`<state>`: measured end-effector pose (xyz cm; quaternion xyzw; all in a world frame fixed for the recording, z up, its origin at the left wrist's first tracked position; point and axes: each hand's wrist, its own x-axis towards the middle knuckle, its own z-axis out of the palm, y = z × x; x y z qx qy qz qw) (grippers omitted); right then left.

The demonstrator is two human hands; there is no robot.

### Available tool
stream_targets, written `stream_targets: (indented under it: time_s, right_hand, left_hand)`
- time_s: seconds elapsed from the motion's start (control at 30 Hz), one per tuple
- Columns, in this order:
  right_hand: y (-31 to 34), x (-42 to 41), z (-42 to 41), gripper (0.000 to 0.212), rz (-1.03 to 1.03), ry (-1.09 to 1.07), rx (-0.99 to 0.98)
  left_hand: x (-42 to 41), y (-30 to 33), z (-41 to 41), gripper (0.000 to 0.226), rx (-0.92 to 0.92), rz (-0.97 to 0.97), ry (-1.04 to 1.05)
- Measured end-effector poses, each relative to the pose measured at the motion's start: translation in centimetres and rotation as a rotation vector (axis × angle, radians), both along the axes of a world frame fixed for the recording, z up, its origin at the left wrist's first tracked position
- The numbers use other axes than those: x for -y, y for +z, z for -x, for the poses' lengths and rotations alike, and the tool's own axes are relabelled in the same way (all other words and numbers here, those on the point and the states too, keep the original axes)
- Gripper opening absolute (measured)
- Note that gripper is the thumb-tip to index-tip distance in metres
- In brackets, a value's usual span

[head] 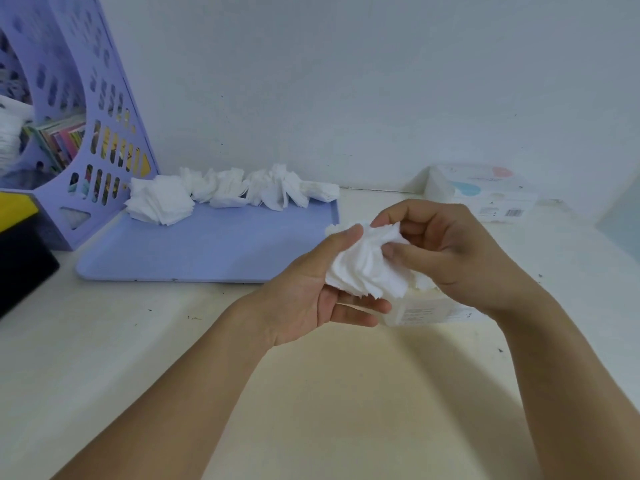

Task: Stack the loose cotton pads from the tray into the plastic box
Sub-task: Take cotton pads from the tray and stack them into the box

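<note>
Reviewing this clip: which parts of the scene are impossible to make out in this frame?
Head view only:
- Clear plastic box: mostly hidden behind both hands and the held wad of white cotton pads; its contents cannot be seen.
- Left hand and right hand: the pad count between them is unreadable.
- White carton by the wall: print too small and blurred.
- Lilac perforated file rack: cut off by the left edge.

A plain white wall [346,81] fills the upper frame above a cream worktop [121,358]. A lilac perforated file rack [104,133] holding colourful books stands at upper left.
</note>
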<state>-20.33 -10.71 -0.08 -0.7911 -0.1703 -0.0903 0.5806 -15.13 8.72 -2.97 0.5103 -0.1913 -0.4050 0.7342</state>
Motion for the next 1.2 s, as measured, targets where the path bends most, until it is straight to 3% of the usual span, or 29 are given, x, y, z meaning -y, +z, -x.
stream_targets:
  time_s: [0.27, 0.43, 0.6, 0.73, 0.9, 1.0, 1.1, 1.2]
  right_hand:
    - [0.1, 0.1, -0.1, 0.024, 0.000, -0.068, 0.087]
    - [0.2, 0.2, 0.0, 0.025, -0.051, -0.116, 0.146]
    - [1.2, 0.5, 0.8, 0.021, -0.354, 0.035, 0.038]
    - [0.5, -0.5, 0.4, 0.022, -0.121, 0.011, 0.028]
    - [0.1, -0.8, 0.0, 0.022, -0.016, -0.041, 0.061]
    - [-0.3, -0.9, -0.4, 0.026, 0.052, -0.098, 0.104]
    - [-1.3, -2.1, -0.6, 0.038, 0.244, -0.233, 0.239]
    - [-1.8, -2.7, -0.7, 0.047, 0.310, -0.186, 0.268]
  left_hand:
    - [0.0, 0.1, -0.1, 0.055, -0.058, 0.099, -0.034]
    - [0.3, 0.2, -0.1, 0.052, -0.131, 0.109, 0.052]
    - [0.2, 0.0, -0.4, 0.057, -0.152, 0.123, 0.102]
    - [0.2, 0.5, 0.2, 0.048, -0.028, 0.054, 0.024]
    - [0.2, 0.5, 0.4, 0.063, 0.003, 0.062, 0.001]
    - [0.2, 0.3, 0.4, 0.051, 0.023, 0.051, 0.018]
    - [0.3, 0.2, 0.6, 0.039, -0.030, 0.128, 0.027]
    - [0.2, 0.1, 0.5, 0.026, -0.125, 0.177, 0.056]
